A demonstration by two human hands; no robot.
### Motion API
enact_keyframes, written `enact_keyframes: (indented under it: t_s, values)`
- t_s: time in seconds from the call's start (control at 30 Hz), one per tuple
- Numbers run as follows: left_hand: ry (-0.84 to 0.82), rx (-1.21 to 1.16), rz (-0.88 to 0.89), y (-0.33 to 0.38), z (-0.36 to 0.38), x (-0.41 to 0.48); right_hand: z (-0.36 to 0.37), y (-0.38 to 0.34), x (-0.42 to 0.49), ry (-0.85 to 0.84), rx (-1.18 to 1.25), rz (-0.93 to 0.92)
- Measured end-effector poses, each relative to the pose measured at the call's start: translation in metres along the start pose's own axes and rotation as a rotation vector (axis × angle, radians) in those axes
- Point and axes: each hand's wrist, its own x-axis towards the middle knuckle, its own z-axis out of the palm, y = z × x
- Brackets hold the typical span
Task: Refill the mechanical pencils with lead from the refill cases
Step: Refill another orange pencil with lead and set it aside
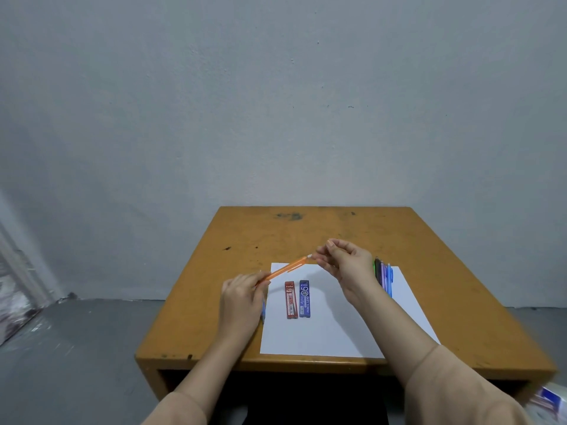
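Note:
My left hand (242, 297) grips the lower end of an orange mechanical pencil (285, 269), which slants up to the right above the table. My right hand (346, 262) pinches the pencil's white top end with its fingertips. On the white paper sheet (331, 329) lie a red lead refill case (291, 299) and a blue lead refill case (304, 298), side by side. Several more mechanical pencils (385, 276) lie at the sheet's right edge, partly hidden behind my right wrist. Something blue (263, 311) peeks out below my left hand.
The orange wooden table (306, 234) stands against a grey wall, with its front edge near me. Grey floor lies to the left. A blurred white and blue object (549, 400) shows at the bottom right corner.

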Motion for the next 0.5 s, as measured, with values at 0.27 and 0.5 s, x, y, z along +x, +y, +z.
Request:
enact_keyframes:
  t_s: [0.27, 0.5]
  values:
    - [0.093, -0.057, -0.189, -0.012, -0.009, -0.005, -0.004, 0.013, 0.031, 0.079, -0.383, -0.134]
    - [0.140, -0.063, -0.196, -0.011, -0.008, -0.006, -0.009, 0.036, 0.053, 0.048, -0.719, -0.113]
